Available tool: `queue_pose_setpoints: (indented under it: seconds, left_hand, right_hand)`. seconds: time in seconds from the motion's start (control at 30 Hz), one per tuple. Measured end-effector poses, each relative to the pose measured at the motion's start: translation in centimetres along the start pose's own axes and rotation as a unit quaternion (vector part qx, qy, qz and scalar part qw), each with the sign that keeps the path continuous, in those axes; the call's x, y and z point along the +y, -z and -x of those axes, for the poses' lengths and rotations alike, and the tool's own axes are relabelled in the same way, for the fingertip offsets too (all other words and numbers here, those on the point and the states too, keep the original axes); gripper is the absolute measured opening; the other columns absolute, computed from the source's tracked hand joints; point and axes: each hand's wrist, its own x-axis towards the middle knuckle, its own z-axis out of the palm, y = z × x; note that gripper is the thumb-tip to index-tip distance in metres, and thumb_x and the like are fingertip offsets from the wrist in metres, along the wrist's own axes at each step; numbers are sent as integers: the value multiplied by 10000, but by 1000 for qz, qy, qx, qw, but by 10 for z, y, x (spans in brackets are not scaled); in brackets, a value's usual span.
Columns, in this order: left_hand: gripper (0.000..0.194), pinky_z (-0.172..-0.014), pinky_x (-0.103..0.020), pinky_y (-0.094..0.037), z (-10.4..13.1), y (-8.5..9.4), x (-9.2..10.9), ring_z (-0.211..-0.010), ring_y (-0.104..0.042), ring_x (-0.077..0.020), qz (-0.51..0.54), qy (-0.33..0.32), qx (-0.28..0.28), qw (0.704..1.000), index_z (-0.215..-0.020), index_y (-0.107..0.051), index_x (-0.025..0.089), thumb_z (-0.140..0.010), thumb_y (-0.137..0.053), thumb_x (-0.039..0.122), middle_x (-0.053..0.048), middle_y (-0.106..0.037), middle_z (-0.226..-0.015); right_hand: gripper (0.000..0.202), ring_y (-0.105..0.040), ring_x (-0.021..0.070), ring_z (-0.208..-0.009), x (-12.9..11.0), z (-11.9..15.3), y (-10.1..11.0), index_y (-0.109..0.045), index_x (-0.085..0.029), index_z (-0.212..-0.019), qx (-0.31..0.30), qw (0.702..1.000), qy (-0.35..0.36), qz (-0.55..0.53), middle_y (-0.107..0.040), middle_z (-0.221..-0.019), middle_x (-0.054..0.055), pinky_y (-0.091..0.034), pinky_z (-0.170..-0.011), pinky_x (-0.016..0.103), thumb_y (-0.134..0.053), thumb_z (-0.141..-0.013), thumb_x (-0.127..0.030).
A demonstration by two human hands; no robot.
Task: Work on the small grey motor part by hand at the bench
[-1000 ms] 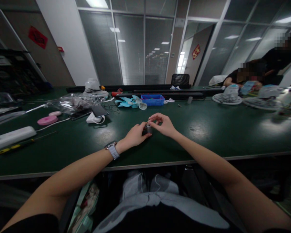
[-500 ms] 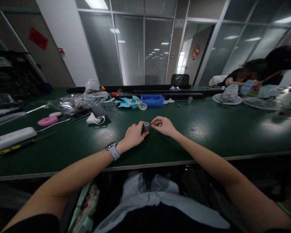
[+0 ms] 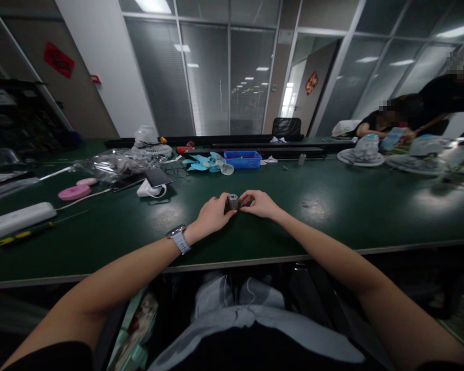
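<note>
The left hand (image 3: pixel 215 213) curls its thumb and fingers around one side of a small grey cylinder (image 3: pixel 233 203), which stands upright on the green table (image 3: pixel 317 226), while the right hand (image 3: pixel 260 204) bends its fingers close by the opposite side, though I cannot tell whether they touch it or pinch anything. If the left hand slackens or the right hand bumps it, the cylinder could tip and roll off across the table. Compared with half a second ago, the right hand sits lower, beside the cylinder's lower part.
</note>
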Motion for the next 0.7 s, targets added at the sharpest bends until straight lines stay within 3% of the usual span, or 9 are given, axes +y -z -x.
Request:
queue_pose_setpoints:
  seconds: [0.23,0.37,0.5,0.7]
  left_hand:
    - [405,-684,-326,-479,1,-2,-3,-853,-624,-254,7,-12,6,1000,-1181,-505,200,-838,-628,376,-86,-669,-957]
    - [413,-688,-330,-481,0,-1,-3,-860,-622,-258,9,-14,1,1000,-1193,-500,196,-841,-625,372,-89,-669,-952]
    - [428,-715,-346,-483,0,-2,-2,-866,-619,-262,7,-31,-2,1000,-1206,-494,187,-846,-621,380,-96,-668,-963]
    - [446,-715,-343,-485,1,-3,-2,-866,-619,-262,11,-47,-2,999,-1214,-487,182,-848,-619,399,-92,-663,-934]
  right_hand:
    - [211,-589,87,-553,-2,1,-2,-680,-187,-907,19,1000,2,0,-707,-776,-1,-437,-561,210,-699,-698,-161]
    - [171,-544,73,-498,-6,1,1,-651,-182,-893,106,994,17,-36,-693,-789,3,-406,-499,201,-675,-726,-203]
    - [169,-515,66,-496,-16,0,5,-619,-169,-890,187,973,83,-106,-679,-848,23,-395,-478,203,-667,-762,-269]
    - [181,-544,82,-581,-26,4,5,-607,-163,-914,127,965,175,-146,-665,-889,34,-435,-535,216,-669,-782,-271]
